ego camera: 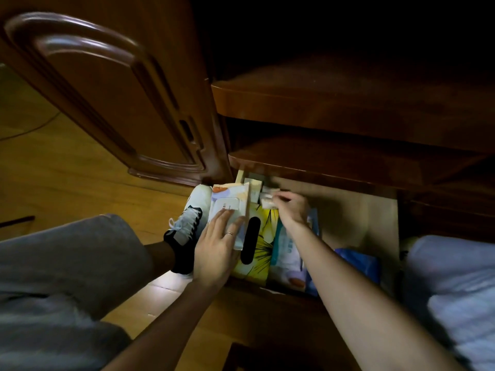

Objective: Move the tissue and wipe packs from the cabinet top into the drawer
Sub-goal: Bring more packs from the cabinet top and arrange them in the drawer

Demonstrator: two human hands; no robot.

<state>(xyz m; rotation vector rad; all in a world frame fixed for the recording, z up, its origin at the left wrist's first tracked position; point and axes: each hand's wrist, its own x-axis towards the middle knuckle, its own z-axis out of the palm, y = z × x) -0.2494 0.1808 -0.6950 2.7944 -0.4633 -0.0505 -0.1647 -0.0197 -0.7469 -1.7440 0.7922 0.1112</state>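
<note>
Lying at the drawer's (375,218) left end, a wipe pack (230,207) with a white flip lid is pressed under the left hand (218,250), whose fingers spread flat over it, a ring on one. Just right of that pack sits a yellow tissue box (261,245) with a dark slot, then a pale blue pack (285,253). Beyond the box, the right hand (290,207) pinches a small white packet (267,200). Left of the drawer, a white-and-black shoe (187,223) rests on the floor (67,178).
</note>
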